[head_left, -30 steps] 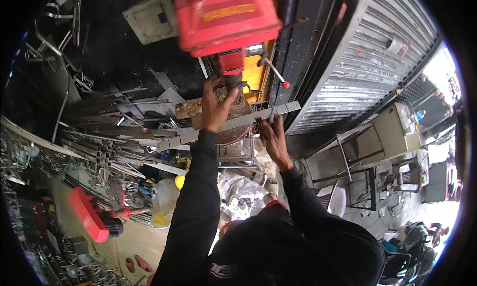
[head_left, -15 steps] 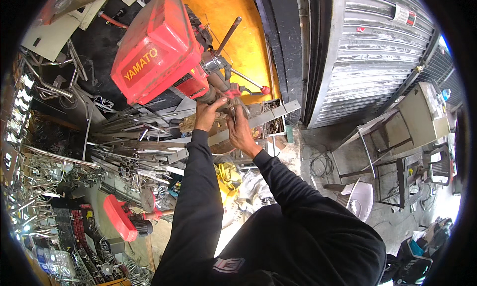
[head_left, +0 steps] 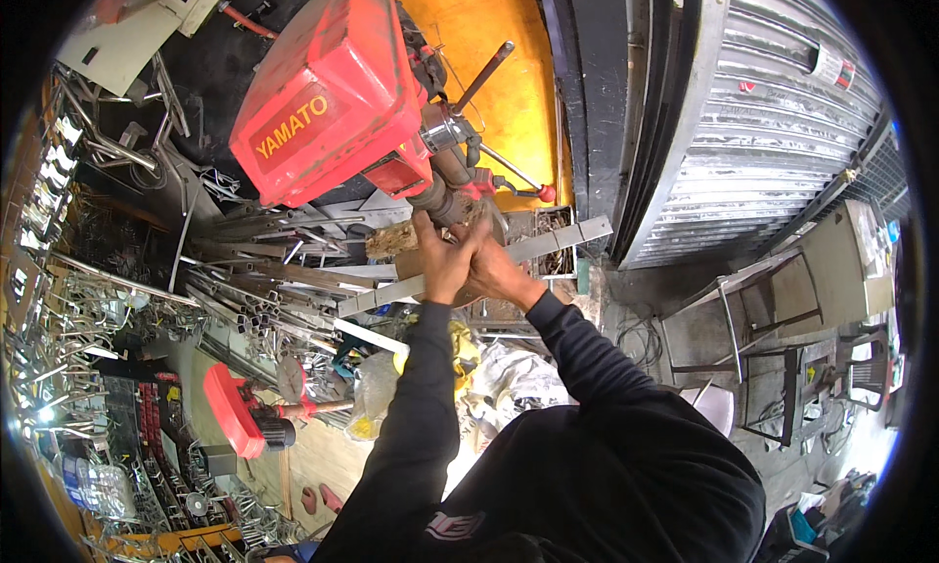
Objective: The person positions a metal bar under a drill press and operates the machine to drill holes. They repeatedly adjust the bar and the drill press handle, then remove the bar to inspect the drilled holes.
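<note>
Both my hands are raised under the head of a red drill press (head_left: pixel 333 93). With thumb and fingers on either side, my left hand (head_left: pixel 445 262) grips the lower end of its drill chuck (head_left: pixel 437 203). Pressed close against it is my right hand (head_left: pixel 499 270), its fingers closed; what they hold is hidden behind the left hand. Below and behind the hands a flat grey metal bar (head_left: pixel 577 234) lies slantwise across the press's table area. The press's feed handle (head_left: pixel 486 76) sticks out to the upper right of the chuck.
Metal tubes and bars (head_left: pixel 264 304) are piled at the left. A second red-topped machine (head_left: pixel 235 411) stands lower left. A yellow plastic bag (head_left: pixel 465 353) lies beyond my forearms. Right are a corrugated metal shutter (head_left: pixel 773 123) and a metal frame table (head_left: pixel 841 270).
The view has shifted, so the press sits slightly further right. My hands have come closer together, and the shiny piece seen at my right fingers is now hidden.
</note>
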Action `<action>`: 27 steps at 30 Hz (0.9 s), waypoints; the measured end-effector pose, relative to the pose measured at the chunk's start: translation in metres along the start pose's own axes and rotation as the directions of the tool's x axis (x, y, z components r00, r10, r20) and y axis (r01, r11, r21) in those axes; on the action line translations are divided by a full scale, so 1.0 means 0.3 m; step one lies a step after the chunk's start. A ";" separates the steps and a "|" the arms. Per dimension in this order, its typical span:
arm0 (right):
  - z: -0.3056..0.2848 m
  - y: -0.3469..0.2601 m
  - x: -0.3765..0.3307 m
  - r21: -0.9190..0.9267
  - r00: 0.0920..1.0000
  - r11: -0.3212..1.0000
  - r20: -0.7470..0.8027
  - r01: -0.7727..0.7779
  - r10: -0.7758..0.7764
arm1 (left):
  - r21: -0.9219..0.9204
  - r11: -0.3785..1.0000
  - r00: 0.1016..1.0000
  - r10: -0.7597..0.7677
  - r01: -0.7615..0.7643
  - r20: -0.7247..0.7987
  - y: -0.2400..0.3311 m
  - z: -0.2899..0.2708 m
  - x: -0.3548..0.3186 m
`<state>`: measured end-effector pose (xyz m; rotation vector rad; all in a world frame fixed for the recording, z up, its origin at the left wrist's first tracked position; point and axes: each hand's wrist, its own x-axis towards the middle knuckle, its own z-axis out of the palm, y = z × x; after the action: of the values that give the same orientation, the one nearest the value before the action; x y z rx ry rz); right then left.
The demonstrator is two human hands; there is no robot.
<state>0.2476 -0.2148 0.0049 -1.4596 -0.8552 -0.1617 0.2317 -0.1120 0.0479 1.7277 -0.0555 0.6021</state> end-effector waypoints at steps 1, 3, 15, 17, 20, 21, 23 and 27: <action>-0.022 0.000 0.004 -0.046 0.997 0.999 0.069 -0.027 0.030 | 0.034 0.999 0.995 -0.016 0.020 -0.094 -0.019 0.022 0.007; -0.070 0.008 0.023 -0.131 0.981 0.991 0.184 -0.039 0.063 | 0.121 0.992 0.973 -0.004 0.032 -0.230 -0.060 0.047 0.030; -0.027 0.027 0.022 0.045 0.995 0.998 0.089 0.045 -0.048 | 0.224 0.974 0.988 0.066 -0.033 -0.141 -0.063 0.035 0.000; -0.028 0.032 0.019 -0.094 0.991 0.995 0.133 -0.018 0.031 | 0.091 0.995 0.995 0.052 -0.044 -0.081 -0.087 -0.004 0.024; -0.051 0.040 0.040 -0.233 0.964 0.971 0.265 0.054 0.010 | -0.071 0.997 0.999 0.041 -0.040 0.010 -0.161 -0.067 0.037; -0.054 0.037 0.047 -0.270 0.941 0.963 0.330 0.020 0.073 | -0.111 0.993 0.999 0.036 -0.031 0.041 -0.192 -0.089 0.035; -0.043 0.027 0.065 -0.300 0.918 0.954 0.384 0.018 0.103 | -0.124 0.990 0.997 0.073 -0.068 0.032 -0.262 -0.111 0.036; -0.015 -0.011 0.060 -0.355 0.937 0.935 0.317 -0.024 0.144 | -0.011 0.992 0.983 0.120 -0.123 -0.136 -0.399 -0.089 0.001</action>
<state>0.2604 -0.2124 0.0188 -1.8895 -1.0779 0.0092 0.2647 -0.0567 -0.0565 1.6691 -0.0713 0.8049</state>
